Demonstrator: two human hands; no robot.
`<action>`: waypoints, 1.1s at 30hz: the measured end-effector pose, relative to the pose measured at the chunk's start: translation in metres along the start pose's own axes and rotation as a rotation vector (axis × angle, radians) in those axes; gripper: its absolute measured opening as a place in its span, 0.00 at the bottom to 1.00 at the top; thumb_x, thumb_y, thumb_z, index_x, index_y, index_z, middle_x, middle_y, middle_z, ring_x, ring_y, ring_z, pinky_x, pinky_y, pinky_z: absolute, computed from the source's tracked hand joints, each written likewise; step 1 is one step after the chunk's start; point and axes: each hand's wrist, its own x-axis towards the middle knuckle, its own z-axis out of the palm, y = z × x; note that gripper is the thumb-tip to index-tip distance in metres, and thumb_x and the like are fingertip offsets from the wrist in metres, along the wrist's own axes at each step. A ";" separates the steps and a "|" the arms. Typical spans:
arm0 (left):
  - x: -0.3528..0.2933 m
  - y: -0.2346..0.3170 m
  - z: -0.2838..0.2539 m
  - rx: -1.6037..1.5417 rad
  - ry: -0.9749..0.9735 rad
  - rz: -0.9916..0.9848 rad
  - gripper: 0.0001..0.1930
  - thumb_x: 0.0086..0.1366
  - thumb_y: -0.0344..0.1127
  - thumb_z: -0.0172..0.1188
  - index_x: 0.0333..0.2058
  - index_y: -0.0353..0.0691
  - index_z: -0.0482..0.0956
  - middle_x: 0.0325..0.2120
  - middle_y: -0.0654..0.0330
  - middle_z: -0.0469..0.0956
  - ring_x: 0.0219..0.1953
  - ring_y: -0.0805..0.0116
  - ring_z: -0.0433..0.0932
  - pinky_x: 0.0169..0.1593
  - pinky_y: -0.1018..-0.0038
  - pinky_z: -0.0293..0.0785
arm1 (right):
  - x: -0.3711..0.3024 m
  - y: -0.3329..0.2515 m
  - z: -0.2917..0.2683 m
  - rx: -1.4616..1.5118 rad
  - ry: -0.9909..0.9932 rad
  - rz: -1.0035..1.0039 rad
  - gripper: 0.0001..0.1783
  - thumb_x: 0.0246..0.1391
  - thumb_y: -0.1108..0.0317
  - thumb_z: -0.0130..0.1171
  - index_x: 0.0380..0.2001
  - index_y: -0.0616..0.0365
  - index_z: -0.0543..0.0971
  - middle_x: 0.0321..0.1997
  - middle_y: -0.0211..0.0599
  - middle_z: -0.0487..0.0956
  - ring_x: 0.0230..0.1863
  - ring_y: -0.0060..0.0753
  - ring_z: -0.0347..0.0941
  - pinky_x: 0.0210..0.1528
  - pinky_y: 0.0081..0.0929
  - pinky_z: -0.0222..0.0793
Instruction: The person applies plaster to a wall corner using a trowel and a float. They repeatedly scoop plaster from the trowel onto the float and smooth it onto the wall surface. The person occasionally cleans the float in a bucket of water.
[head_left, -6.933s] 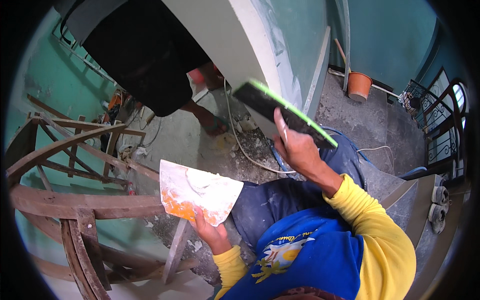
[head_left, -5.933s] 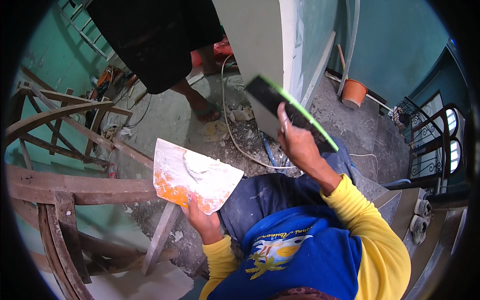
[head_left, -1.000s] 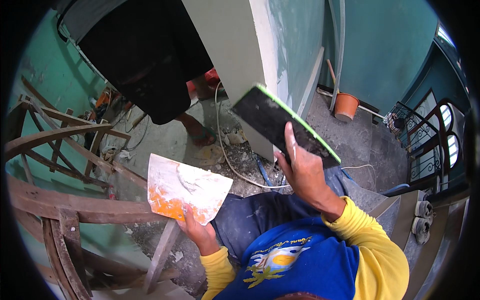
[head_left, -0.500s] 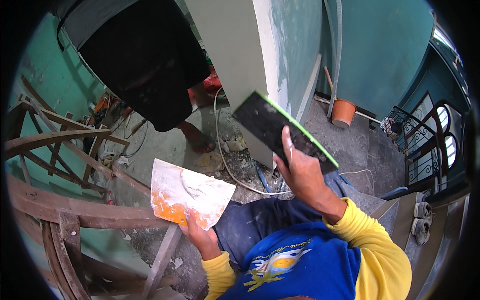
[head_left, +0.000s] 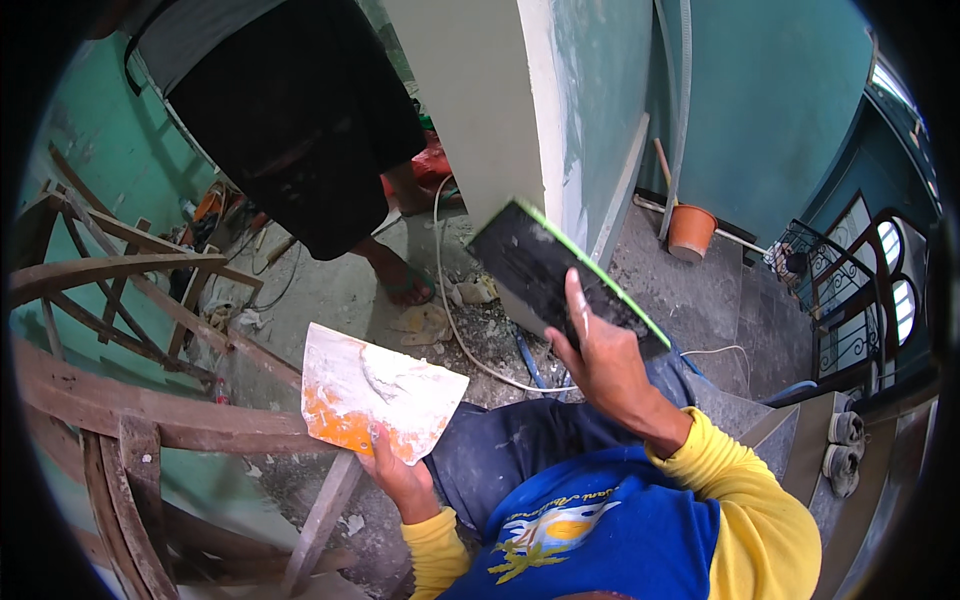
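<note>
My left hand (head_left: 402, 480) grips the lower edge of an orange plastic putty spreader (head_left: 335, 418), its thumb on the front face. White putty (head_left: 385, 372) smears most of that face. In my right hand (head_left: 612, 372) is a black plastering float (head_left: 545, 262) with a bright green edge, held tilted with its black face up. The index finger lies stretched along that face; the float's grip underneath is hidden. Spreader and float are apart, both in the air above my lap and the floor. Beyond the float stands a wall corner (head_left: 545, 110) with a white-coated edge.
Wooden framing (head_left: 200, 420) fills the left side, close to my left hand. Another person in black shorts (head_left: 290, 130) stands ahead on the littered floor. A pale cable (head_left: 445, 290) crosses it. An orange bucket (head_left: 690, 235) and shoes (head_left: 843, 465) on a step are at right.
The float has dipped slightly at its far end and turned a little in my right hand. The spreader has barely moved in my left hand.
</note>
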 end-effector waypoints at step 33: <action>-0.001 0.002 -0.011 -0.041 0.028 -0.023 0.34 0.71 0.27 0.57 0.73 0.34 0.55 0.69 0.47 0.65 0.69 0.52 0.67 0.72 0.55 0.63 | 0.009 -0.013 -0.003 0.064 -0.029 -0.020 0.52 0.61 0.64 0.67 0.77 0.68 0.47 0.30 0.48 0.76 0.29 0.52 0.76 0.33 0.44 0.72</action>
